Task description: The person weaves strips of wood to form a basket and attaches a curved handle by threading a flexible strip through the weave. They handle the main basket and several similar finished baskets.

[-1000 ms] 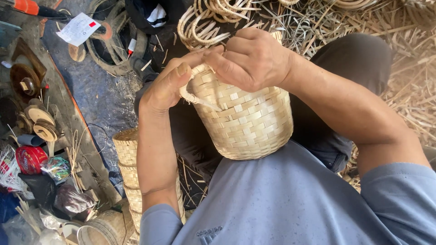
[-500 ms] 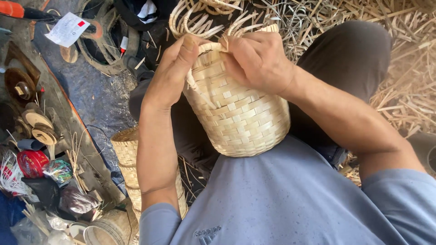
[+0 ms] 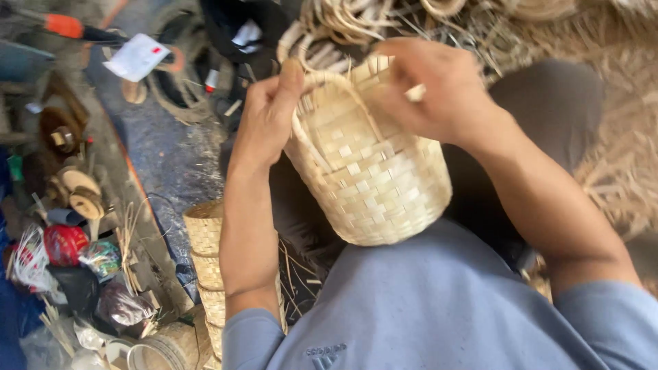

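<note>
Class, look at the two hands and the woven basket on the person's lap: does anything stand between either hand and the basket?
Nothing visible does. The left hand grips the woven basket at its rim by the looped handle, and the right hand holds the rim on the other side. Both touch it directly.

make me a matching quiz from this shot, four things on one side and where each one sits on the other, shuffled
Things:
1. pale woven bamboo basket
2. stack of small woven baskets
3. white paper slip
4. round red packet

Places:
A. on the ground, far left
B. between left hand and right hand
C. beside the left forearm
D. top left, on dark ground

Pairs: 1-B, 2-C, 3-D, 4-A
</note>
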